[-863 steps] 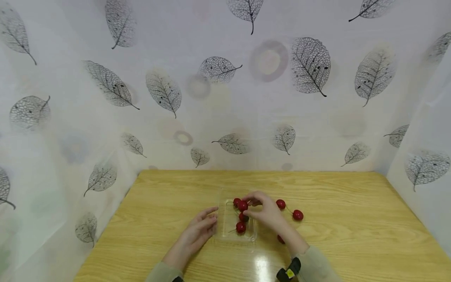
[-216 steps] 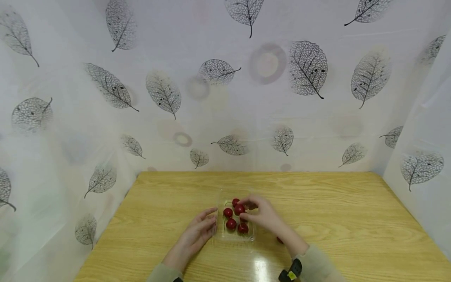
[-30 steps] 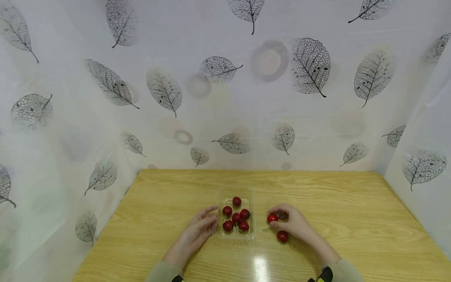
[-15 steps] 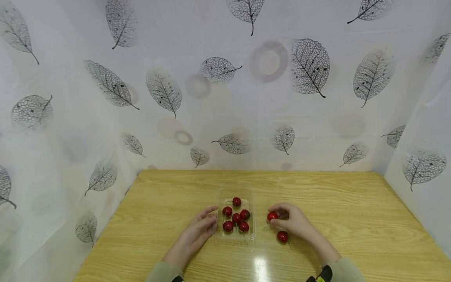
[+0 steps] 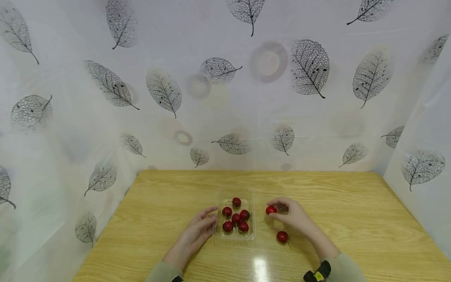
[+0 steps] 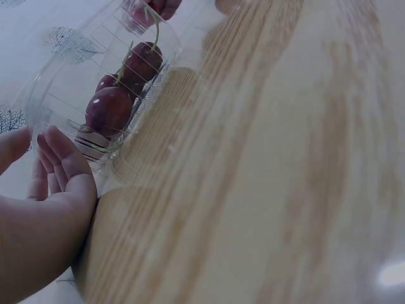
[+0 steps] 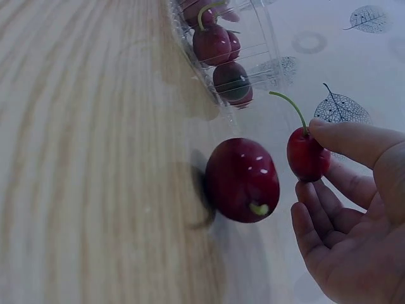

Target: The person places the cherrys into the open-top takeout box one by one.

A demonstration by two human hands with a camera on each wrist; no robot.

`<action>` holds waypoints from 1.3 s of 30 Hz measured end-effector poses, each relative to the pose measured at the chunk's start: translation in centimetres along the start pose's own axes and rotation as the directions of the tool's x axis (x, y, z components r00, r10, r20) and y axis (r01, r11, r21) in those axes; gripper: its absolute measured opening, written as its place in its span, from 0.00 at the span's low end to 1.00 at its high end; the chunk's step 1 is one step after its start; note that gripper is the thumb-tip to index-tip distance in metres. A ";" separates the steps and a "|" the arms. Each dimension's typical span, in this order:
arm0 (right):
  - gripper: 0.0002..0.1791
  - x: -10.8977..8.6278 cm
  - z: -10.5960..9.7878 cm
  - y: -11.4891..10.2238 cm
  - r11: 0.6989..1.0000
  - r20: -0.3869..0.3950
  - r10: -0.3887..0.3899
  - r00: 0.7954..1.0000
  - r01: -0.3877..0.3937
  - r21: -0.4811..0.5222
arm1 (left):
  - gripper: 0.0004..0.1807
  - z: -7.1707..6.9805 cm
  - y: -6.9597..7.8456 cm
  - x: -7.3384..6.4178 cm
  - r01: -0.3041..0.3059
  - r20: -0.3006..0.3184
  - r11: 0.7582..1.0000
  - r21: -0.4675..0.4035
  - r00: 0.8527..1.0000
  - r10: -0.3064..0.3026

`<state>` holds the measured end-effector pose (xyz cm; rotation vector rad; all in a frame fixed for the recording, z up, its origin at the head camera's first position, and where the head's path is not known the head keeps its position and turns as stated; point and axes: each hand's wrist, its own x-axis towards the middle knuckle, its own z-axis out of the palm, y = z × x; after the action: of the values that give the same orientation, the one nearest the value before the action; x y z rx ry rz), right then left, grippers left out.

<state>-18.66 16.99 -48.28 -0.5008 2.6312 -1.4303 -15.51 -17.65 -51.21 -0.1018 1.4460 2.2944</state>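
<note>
My right hand [image 5: 294,217] pinches a red cherry [image 5: 271,210] between thumb and fingers, to the right of a clear plastic box [image 5: 234,237]. In the right wrist view, that cherry's green stem [image 7: 290,103] points up and away from the thumb. One loose cherry [image 5: 282,237] lies on the table just in front of the right hand. Several cherries [image 5: 228,226] sit spread over the bottom of the box. My left hand [image 5: 195,234] rests at the box's left side, its fingers relaxed and the fingertips right at the wall.
The box stands on a wood-grain table [image 5: 169,196]. Behind and on both sides hangs a pale sheet [image 5: 257,117] printed with dark leaves. A bright light reflection shows on the table near the front.
The right hand has raised the pinched cherry and moved it slightly farther back. Over the longer span, several cherries went from the table into the box. The left hand has stayed put.
</note>
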 end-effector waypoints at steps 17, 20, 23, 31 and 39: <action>0.19 2.0 -0.1 -2.6 0.997 -0.012 -0.050 0.999 0.050 0.054 | 0.27 0.0 0.0 0.2 0.015 -0.005 1.000 0.002 1.000 -0.015; 0.19 2.3 0.0 -3.1 0.996 -0.014 -0.067 0.998 0.068 0.065 | 0.26 0.1 0.0 0.1 0.015 -0.005 1.000 -0.004 1.000 -0.015; 0.19 2.5 0.3 -3.5 0.994 -0.012 -0.086 0.996 0.087 0.063 | 0.27 0.1 0.1 0.1 0.015 -0.003 1.000 -0.010 1.000 -0.015; 0.19 3.3 1.2 -4.2 0.989 -0.002 -0.141 0.990 0.141 0.048 | 0.27 0.1 0.1 0.1 0.022 -0.017 1.000 -0.022 1.000 -0.023; 0.18 3.6 2.4 -4.4 0.988 0.017 -0.142 0.990 0.140 0.065 | 0.26 0.2 0.2 0.0 0.028 -0.021 0.999 -0.019 0.999 -0.028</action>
<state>-20.38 11.64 -45.72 -0.7034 2.5704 -1.5332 -15.55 -17.54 -50.98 -0.1521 1.4247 2.2916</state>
